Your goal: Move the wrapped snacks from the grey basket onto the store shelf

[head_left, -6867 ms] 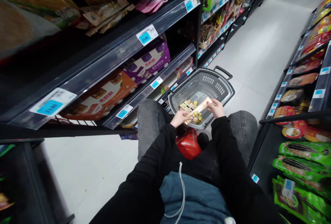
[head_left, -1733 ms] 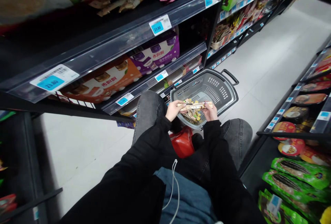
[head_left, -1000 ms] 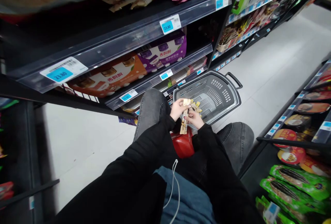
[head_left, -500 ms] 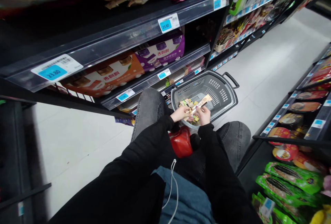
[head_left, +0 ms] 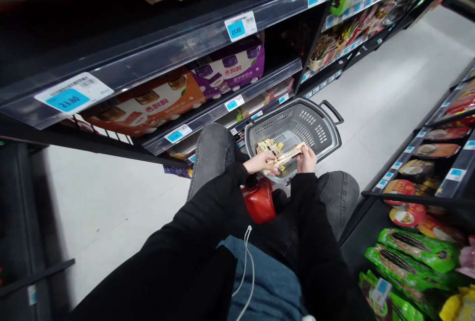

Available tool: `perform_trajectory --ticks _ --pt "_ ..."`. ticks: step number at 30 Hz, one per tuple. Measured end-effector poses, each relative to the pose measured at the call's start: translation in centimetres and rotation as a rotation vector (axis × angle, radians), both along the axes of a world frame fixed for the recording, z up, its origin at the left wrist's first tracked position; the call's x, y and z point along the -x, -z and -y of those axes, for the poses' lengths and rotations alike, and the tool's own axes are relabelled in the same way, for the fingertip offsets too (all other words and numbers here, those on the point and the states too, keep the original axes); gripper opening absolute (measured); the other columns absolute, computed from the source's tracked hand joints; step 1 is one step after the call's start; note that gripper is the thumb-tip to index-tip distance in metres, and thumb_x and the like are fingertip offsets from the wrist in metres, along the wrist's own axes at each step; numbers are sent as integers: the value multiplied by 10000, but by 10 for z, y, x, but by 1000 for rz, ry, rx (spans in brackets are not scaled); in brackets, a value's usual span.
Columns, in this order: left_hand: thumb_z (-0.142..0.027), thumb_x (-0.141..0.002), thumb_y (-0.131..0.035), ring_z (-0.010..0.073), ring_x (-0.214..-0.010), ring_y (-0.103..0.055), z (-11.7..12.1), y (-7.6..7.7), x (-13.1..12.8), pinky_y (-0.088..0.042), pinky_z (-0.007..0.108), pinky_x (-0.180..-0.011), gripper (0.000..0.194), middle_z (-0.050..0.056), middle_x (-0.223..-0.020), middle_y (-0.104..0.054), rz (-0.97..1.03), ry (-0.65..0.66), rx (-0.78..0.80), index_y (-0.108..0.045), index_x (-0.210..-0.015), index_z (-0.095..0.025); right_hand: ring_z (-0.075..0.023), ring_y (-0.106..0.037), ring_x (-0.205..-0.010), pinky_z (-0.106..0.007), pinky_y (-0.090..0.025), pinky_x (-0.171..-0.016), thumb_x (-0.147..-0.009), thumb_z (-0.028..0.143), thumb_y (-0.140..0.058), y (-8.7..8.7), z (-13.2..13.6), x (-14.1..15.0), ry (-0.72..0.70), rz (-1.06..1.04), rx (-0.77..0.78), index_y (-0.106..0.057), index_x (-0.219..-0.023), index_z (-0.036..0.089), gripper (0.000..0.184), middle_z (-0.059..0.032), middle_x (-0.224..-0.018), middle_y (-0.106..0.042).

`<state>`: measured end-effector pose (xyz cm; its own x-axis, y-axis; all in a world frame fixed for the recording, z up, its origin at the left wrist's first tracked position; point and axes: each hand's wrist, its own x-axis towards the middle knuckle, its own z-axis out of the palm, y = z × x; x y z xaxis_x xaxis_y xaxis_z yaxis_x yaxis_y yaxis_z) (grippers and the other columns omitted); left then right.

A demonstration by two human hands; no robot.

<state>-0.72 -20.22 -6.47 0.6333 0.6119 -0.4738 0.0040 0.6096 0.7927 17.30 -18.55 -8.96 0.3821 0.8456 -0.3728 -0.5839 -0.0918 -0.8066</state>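
Observation:
I sit low in a shop aisle with a grey plastic basket on the floor in front of my knees. Both hands hold one long, thin tan snack packet over the basket's near rim. My left hand pinches its near end and my right hand is closed on its far end. Several small yellow and tan packets lie in the basket's bottom.
Black shelves with blue price tags run along the left, holding orange and purple boxes. More shelves with green packs stand at the right. A red stool shows between my legs. Pale tiled floor stretches ahead.
The packet has been turned about between my hands, upright a second ago and now lying roughly level again. My head has shifted slightly; the basket has stayed put.

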Motion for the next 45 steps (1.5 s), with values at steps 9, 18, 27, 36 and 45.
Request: perform_trajectory --ticks 9,18,27,36,45 --pt "-287 -680 -726 85 -524 -556 0 -9 5 -455 190 -478 340 93 -787 -669 153 -3 265 -638 -935 -79 -122 -610 -762 -314 -495 -789 -710 373 -614 -8 5 -13 -262 -141 -89 -549 -809 232 185 18 -791 -630" --pt "-282 -481 -823 97 -535 -538 -3 -2 0 -423 217 -531 406 -10 -615 -590 -165 -98 -124 -609 -768 -92 -222 -624 -874 -407 -508 -777 -654 538 -623 -12 5 -5 -350 -16 -54 -601 -887 164 441 -92 -901 -654" --pt "-237 -628 -707 104 -552 -534 -7 7 4 -414 218 -551 383 11 -743 -635 -455 -159 -441 -661 -984 -103 -98 -549 -653 -260 -484 -641 -570 369 -721 0 2 -7 -253 74 -31 -624 -816 143 348 10 -709 -597" --pt "-237 -646 -722 183 -929 -545 -10 8 6 -392 282 -866 209 57 -968 -626 -676 -228 -836 -715 -842 -164 -100 -521 -626 -227 -454 -562 -590 441 -681 11 0 -6 -259 290 -21 -567 -775 147 365 27 -664 -555" --pt "-249 -757 -606 167 -846 -561 -6 2 6 -373 223 -782 192 18 -873 -669 -718 -92 -869 -686 -921 -190 -88 -499 -554 -238 -479 -545 -553 469 -695 8 -2 -8 -241 433 37 -532 -682 146 385 45 -579 -527"
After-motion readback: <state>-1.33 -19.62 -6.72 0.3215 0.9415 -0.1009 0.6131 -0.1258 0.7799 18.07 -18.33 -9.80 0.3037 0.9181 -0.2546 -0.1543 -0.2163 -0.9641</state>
